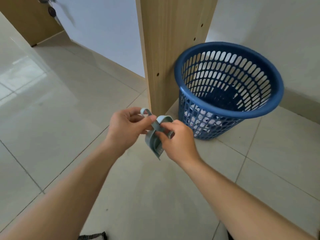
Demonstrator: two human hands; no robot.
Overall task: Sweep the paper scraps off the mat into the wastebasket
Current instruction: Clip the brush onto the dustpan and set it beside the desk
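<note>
Both hands hold a small pale blue dustpan and brush set point(154, 139) in the air over the tiled floor. My left hand point(127, 128) pinches a looped handle at the top. My right hand point(176, 141) grips the other handle and the pan's upper part from the right. The pan hangs tilted, mouth pointing down. A blue slotted plastic wastebasket point(270, 73) stands on the floor to the right of my hands. White paper scraps point(206, 121) show through its lower slots. A dark corner of what may be the mat point(92, 236) peeks in at the bottom edge.
A light wooden panel point(170, 49) stands upright just left of the wastebasket, touching its rim. A white door point(103, 26) with keys in it is behind on the left. Glossy beige floor tiles point(60, 110) spread to the left and front. A white wall point(277, 23) is behind the basket.
</note>
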